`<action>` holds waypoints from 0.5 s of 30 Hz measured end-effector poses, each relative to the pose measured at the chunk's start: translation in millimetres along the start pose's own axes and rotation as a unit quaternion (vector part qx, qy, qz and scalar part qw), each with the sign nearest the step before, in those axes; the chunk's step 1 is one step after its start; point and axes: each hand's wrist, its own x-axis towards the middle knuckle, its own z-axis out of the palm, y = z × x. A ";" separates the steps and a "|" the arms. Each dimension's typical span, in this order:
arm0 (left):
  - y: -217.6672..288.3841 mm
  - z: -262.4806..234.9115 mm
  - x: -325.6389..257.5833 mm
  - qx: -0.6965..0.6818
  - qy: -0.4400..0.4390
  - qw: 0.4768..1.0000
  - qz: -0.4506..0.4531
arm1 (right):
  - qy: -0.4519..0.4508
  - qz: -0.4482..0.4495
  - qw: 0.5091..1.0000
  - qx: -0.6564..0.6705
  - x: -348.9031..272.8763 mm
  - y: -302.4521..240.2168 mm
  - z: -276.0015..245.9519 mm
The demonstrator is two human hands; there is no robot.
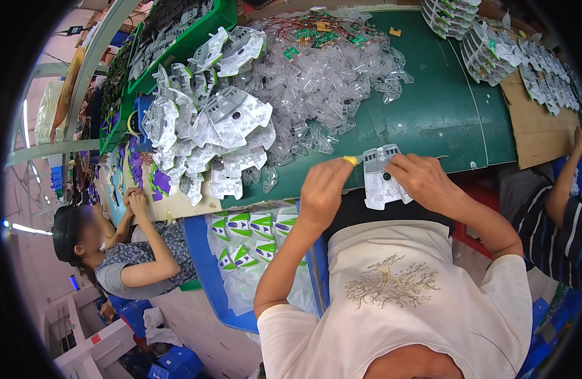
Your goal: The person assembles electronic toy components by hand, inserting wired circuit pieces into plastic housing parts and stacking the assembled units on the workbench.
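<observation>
My right hand (pixel 425 181) holds a flat light-grey plastic shell (pixel 380 183) by its right edge, just over the near edge of the green table mat (pixel 430 107). My left hand (pixel 322 189) is closed around a small tool with a yellow tip (pixel 350 160), which touches the shell's upper left corner. Both forearms rise from my white printed shirt at the bottom of the view.
A heap of grey shells (pixel 209 126) and a heap of clear plastic pieces (pixel 329 82) cover the table's left and middle. Stacked grey parts (pixel 493 50) and cardboard (pixel 543 126) lie far right. A blue bin of green-and-white parts (pixel 247 240) stands left of me. Co-workers sit at left (pixel 120 259) and right (pixel 559 215).
</observation>
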 end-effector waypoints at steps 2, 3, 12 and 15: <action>1.7 0.0 -13.3 0.035 -0.037 0.998 0.023 | 0.006 0.001 1.000 0.012 -0.6 1.0 -0.9; -1.6 2.0 -21.3 0.038 -0.038 0.998 0.019 | 0.011 0.001 1.000 0.021 -0.5 1.5 -1.3; 10.0 -1.0 -27.8 0.007 0.122 0.972 -0.199 | 0.001 0.010 0.999 0.044 -4.2 6.7 -1.0; 16.3 8.4 -15.1 0.093 0.056 0.977 -0.186 | -0.009 0.001 0.999 0.046 -2.2 9.9 -2.9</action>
